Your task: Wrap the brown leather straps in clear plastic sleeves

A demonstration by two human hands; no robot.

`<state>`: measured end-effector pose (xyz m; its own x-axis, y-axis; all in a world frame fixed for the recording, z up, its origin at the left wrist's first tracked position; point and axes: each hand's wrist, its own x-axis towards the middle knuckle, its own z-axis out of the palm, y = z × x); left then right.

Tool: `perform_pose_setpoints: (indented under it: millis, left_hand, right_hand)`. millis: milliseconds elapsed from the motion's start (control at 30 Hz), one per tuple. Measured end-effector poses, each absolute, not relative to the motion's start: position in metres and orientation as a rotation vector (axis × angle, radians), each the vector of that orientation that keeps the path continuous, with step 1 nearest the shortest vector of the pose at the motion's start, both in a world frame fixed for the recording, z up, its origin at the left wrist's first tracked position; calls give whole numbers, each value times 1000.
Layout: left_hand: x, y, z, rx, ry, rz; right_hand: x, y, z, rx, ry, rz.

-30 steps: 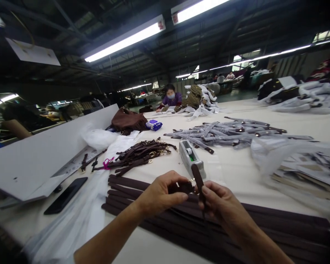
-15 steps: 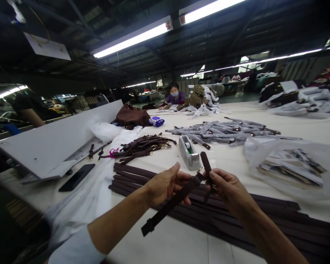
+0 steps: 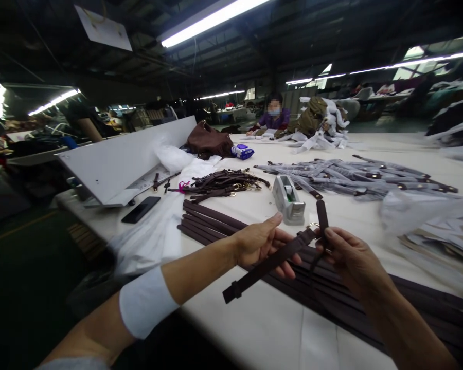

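Note:
My left hand grips a dark brown leather strap near its middle, with the thumb raised. The strap's long end, with a small loop, slants down to the left over the white table. My right hand pinches a short upright strap end beside a small metal buckle. Its fingers hide how the pieces join. Below both hands lies a row of long brown leather straps, its far end hidden beneath my forearm and hands.
A grey tape dispenser stands beyond my hands, between a heap of brown straps with gold clips and grey-wrapped straps. A phone, white board, brown fringed bag, plastic-wrapped papers and a seated co-worker are nearby.
The view has swung left, so the table items sit further right. My hands hold the strap much as before, now further right in view, and more of my left forearm and white cuff shows.

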<state>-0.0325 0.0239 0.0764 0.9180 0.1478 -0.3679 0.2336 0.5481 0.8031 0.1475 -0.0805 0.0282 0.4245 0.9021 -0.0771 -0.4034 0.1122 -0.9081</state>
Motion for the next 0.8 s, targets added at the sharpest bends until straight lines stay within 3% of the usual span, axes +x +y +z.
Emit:
perform_pose_setpoints:
  millis: [600, 800]
  left_hand:
    - [-50, 27, 58, 1035, 496, -92]
    - [-57, 15, 61, 1268, 583, 177]
  right_hand:
    - [164, -84, 25, -1053, -636, 905]
    - [151, -80, 28, -1057, -693, 974]
